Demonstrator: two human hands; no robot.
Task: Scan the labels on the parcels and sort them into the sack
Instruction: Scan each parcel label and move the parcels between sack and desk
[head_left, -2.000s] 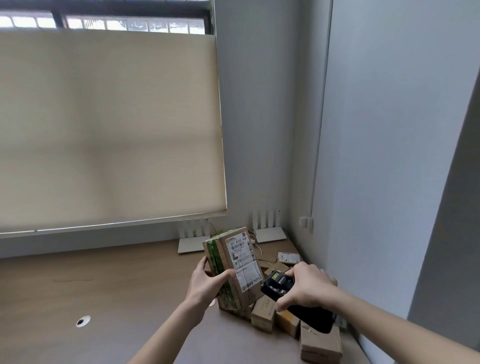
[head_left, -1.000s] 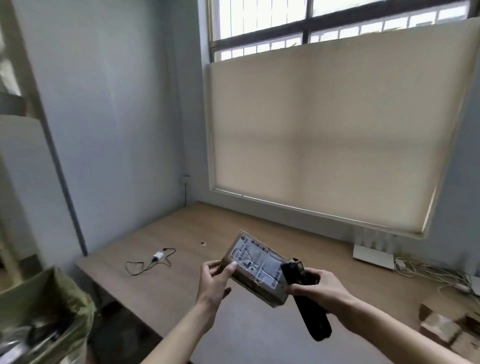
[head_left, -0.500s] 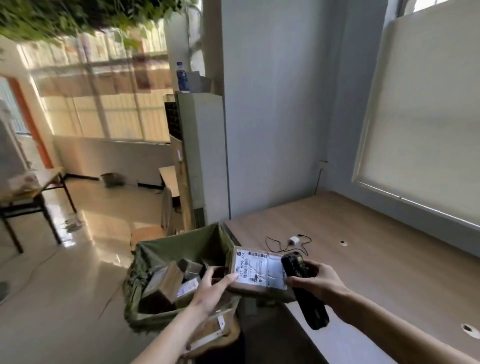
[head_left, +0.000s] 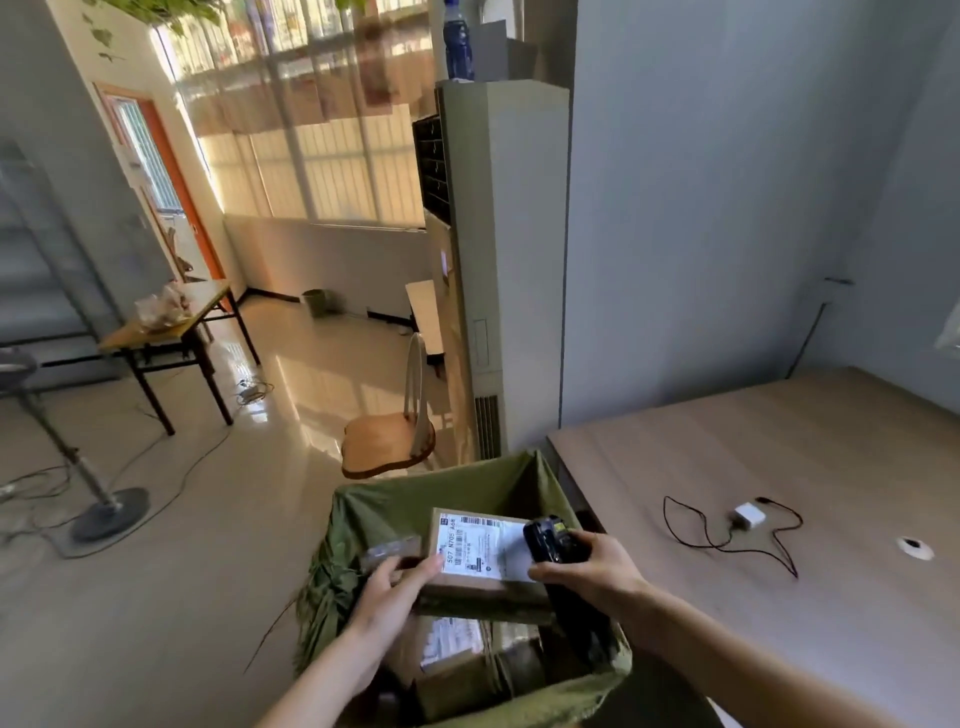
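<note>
The green sack (head_left: 395, 506) stands open beside the surface (head_left: 779, 519). Above its mouth the left hand (head_left: 389, 592) grips the labelled parcel (head_left: 483, 556); the right hand (head_left: 592, 569) clamps the scanner (head_left: 550, 540). The sorting step seems in hand: next, release the parcel inside.

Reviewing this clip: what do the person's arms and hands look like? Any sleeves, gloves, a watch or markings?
Both forearms are bare as far as the frame shows, with no sleeve cuff in view. The left hand and right hand wear no gloves, and no watch, bracelet or ring is visible on the wrists or fingers. No marks or cables show on either arm.
</note>
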